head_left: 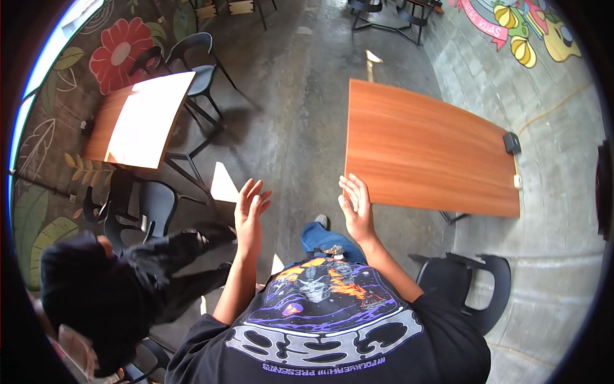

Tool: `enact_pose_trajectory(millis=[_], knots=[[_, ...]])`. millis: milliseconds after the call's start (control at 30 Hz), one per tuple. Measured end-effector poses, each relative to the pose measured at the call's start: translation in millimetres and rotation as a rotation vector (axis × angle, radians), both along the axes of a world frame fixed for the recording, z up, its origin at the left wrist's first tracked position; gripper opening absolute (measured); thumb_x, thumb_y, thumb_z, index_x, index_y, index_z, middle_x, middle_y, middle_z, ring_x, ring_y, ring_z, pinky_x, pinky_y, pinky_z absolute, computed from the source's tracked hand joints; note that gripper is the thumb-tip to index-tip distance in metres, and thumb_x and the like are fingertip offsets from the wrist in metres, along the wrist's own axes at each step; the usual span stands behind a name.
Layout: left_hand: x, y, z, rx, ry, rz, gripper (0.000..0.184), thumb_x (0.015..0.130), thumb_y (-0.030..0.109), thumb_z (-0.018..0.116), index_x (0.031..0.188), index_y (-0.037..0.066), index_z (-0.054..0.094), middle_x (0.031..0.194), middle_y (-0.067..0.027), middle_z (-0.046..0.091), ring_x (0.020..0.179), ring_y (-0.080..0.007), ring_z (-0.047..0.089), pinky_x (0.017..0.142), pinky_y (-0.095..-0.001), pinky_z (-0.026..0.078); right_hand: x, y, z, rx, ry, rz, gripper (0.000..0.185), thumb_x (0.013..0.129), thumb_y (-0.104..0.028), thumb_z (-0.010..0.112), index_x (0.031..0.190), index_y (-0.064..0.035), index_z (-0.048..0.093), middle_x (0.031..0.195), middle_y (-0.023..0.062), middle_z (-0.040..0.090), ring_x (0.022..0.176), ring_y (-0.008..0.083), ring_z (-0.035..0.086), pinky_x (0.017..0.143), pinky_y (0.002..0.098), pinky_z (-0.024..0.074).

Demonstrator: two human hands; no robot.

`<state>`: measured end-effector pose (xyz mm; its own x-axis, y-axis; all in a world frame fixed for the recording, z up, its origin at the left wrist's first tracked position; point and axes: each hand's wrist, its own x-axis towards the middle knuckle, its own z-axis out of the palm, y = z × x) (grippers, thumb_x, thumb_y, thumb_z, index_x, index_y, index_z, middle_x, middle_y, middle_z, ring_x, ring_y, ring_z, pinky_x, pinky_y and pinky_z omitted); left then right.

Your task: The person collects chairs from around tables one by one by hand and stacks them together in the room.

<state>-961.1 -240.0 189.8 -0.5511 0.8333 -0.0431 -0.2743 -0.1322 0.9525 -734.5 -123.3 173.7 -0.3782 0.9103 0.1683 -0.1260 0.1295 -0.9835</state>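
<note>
Both of my hands are raised in front of my body with nothing in them. My left hand (251, 203) is held over the concrete floor, its fingers apart and slightly curled. Near the left corner of a brown wooden table (428, 147) is my right hand (355, 203), fingers stretched upward and thumb apart. It overlaps the table's edge in view; I cannot tell whether it touches. Below them show my black printed T-shirt (320, 307) and blue jeans (326, 237).
A person in black (96, 288) is close on my left. Beyond stands a sunlit wooden table (144, 118) with black chairs (198, 70) around it. Another black chair (448, 281) is at my right, beside a grey block wall (556, 179). A small black box (511, 143) sits at the brown table's far edge.
</note>
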Motion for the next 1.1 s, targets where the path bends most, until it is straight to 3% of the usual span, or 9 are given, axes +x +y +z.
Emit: enact_pose_trajectory(millis=[233, 567, 933, 1100], knots=[[-61.3, 86.3, 29.0, -0.081, 0.068, 0.061, 0.044, 0.102, 0.023, 0.049, 0.142, 0.005, 0.041, 0.138, -0.0127, 0.052, 0.117, -0.0244, 0.060, 0.097, -0.0357, 0.048, -68.1, 113.6, -0.8, -0.021, 0.071, 0.054, 0.052, 0.098, -0.013, 0.056, 0.142, -0.0009, 0.031, 0.141, 0.0205, 0.046, 0.131, 0.0287, 0.046, 0.109, 0.0399, 0.0365], [-130.8, 173.1, 30.7, -0.072, 0.032, 0.135, 0.049, 0.100, 0.020, 0.053, 0.145, 0.007, 0.038, 0.142, -0.0134, 0.049, 0.119, -0.0257, 0.058, 0.099, -0.0379, 0.046, -161.8, 210.4, 2.4, -0.066, 0.038, 0.167, 0.054, 0.095, -0.014, 0.059, 0.141, -0.0001, 0.033, 0.139, 0.0214, 0.047, 0.130, 0.0302, 0.048, 0.109, 0.0416, 0.0364], [-328.9, 284.0, 30.0, 0.094, 0.022, 0.079, 0.047, 0.100, 0.017, 0.052, 0.145, 0.008, 0.039, 0.142, -0.0132, 0.049, 0.120, -0.0243, 0.056, 0.100, -0.0368, 0.045, -375.8, 294.6, 18.9, 0.005, 0.073, 0.172, 0.054, 0.094, -0.011, 0.060, 0.140, 0.0008, 0.035, 0.137, 0.0200, 0.050, 0.128, 0.0280, 0.049, 0.109, 0.0396, 0.0371], [-423.2, 324.7, 38.0, 0.046, 0.090, 0.036, 0.050, 0.100, 0.023, 0.053, 0.145, 0.006, 0.038, 0.142, -0.0136, 0.049, 0.119, -0.0241, 0.057, 0.099, -0.0363, 0.046, -452.3, 339.1, 37.1, 0.047, 0.028, 0.188, 0.054, 0.094, -0.012, 0.060, 0.140, 0.0009, 0.034, 0.137, 0.0199, 0.049, 0.129, 0.0282, 0.049, 0.109, 0.0402, 0.0367]])
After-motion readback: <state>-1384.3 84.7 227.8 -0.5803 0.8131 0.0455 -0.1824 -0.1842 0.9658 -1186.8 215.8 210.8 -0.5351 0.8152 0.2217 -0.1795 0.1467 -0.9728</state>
